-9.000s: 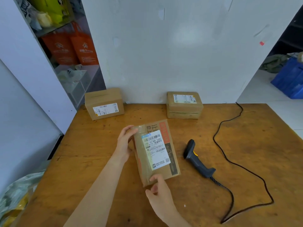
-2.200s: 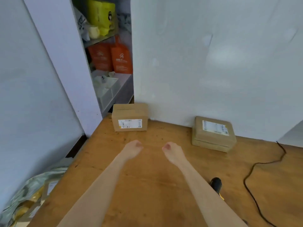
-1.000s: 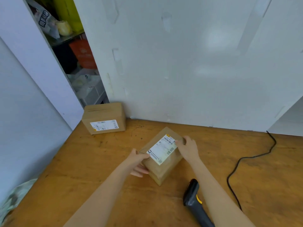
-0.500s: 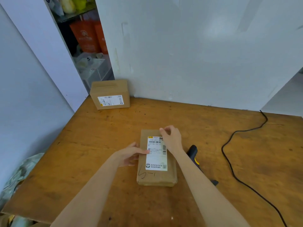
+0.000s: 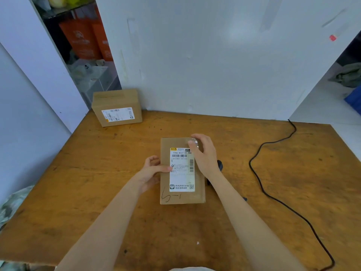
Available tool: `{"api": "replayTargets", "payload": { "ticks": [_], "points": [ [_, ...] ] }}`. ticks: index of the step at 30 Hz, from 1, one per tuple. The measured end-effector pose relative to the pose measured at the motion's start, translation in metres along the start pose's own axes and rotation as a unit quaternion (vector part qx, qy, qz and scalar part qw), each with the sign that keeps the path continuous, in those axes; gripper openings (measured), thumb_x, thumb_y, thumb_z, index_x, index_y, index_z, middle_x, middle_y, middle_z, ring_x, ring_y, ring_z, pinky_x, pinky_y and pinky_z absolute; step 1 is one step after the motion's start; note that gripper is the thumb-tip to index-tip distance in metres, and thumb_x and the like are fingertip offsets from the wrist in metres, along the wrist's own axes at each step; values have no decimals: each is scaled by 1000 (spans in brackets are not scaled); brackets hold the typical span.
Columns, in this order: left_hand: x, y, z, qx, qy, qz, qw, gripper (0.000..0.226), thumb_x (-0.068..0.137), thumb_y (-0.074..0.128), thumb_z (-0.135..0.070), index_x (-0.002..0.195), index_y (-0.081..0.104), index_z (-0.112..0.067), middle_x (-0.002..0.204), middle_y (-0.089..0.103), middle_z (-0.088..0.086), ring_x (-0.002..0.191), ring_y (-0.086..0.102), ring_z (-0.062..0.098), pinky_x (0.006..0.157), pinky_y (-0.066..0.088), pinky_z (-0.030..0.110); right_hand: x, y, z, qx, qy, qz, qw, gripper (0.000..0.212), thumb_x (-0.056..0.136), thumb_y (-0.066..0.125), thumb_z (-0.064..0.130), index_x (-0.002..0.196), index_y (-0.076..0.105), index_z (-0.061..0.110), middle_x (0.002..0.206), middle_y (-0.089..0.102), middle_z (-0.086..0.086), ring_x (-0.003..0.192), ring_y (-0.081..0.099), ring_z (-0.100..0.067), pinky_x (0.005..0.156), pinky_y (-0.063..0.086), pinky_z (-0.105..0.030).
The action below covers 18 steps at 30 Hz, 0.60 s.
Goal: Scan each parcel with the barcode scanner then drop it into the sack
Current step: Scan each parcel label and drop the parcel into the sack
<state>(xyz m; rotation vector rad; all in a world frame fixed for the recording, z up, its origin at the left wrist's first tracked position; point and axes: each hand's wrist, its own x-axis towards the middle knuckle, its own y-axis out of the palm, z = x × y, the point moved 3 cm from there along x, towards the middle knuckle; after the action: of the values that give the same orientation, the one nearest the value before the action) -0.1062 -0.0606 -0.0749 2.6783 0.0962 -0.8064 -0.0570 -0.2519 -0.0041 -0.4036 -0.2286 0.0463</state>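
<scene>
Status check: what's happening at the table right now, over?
Left hand and right hand grip the parcel, flat on table, label up. Scanner untouched, half hidden behind right wrist.

Bare tabletop (image 5: pixel 97 182) left of parcel (image 5: pixel 181 177); scanner (image 5: pixel 220 165) crowds right side; cable (image 5: pixel 250 165) loops beyond; box (image 5: pixel 117 107) at back-left wall.
</scene>
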Motion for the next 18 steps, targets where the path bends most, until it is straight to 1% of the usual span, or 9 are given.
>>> {"api": "replayTargets", "payload": {
  "ticks": [2,4,6,8,10,12,13,15,18],
  "points": [
    [1,1,-1,-14,1,2,1000,115,40,92,-5,136,33,-30,132,57,3,111,60,26,71,56,41,-1,-7,-3,13,9,29,999,35,95,55,29,129,55,20,129,53,11,118,48,-1,100,39,-20],
    [1,4,-2,-28,5,7,1000,123,41,92,-4,145,31,-27,134,58,4,113,60,26,70,57,41,-4,-17,-11,58,51,22,997,45,96,52,30,140,43,28,136,48,15,123,45,1,98,38,-17],
    [1,6,-5,-42,12,8,999,115,47,88,-1,146,35,-22,123,67,4,108,64,25,65,58,36,-14,-28,-29,57,105,-62,991,48,96,51,23,141,37,30,131,51,13,119,50,-3,91,40,-17],
    [1,6,-8,-37,20,7,999,110,49,87,-2,145,39,-22,118,71,4,108,65,23,70,56,35,-28,-41,-54,-36,185,-137,972,52,92,54,16,141,36,23,129,54,1,119,53,-17,93,46,-31],
    [1,5,-10,-33,25,7,999,110,49,87,-2,145,38,-22,122,68,5,111,63,25,77,54,39,-42,-46,-81,-167,281,-79,942,61,87,59,24,141,32,20,137,47,-8,125,46,-31,99,42,-49],
    [2,6,-11,-31,26,7,999,111,50,86,-1,147,35,-23,128,64,6,112,62,26,78,54,42,-58,-43,-102,-268,341,49,900,69,81,61,37,141,30,20,141,36,-11,129,35,-35,101,34,-54],
    [2,7,-11,-30,27,7,999,112,51,86,-1,147,34,-23,130,62,6,112,62,26,79,54,43,-65,-40,-109,-306,342,90,884,70,79,60,41,140,32,21,142,34,-11,131,31,-36,102,31,-54],
    [3,8,-11,-28,28,8,999,112,52,85,0,148,33,-22,131,61,7,113,61,26,79,53,43,-72,-36,-116,-378,308,111,866,69,79,60,46,138,34,22,142,32,-10,131,28,-34,102,31,-54],
    [4,7,-11,-24,29,10,999,109,54,85,3,147,34,-22,129,61,6,112,60,26,82,53,44,-75,-35,-117,-430,274,84,856,63,85,57,52,136,38,20,136,39,-9,126,37,-31,99,39,-52]
  ]
}}
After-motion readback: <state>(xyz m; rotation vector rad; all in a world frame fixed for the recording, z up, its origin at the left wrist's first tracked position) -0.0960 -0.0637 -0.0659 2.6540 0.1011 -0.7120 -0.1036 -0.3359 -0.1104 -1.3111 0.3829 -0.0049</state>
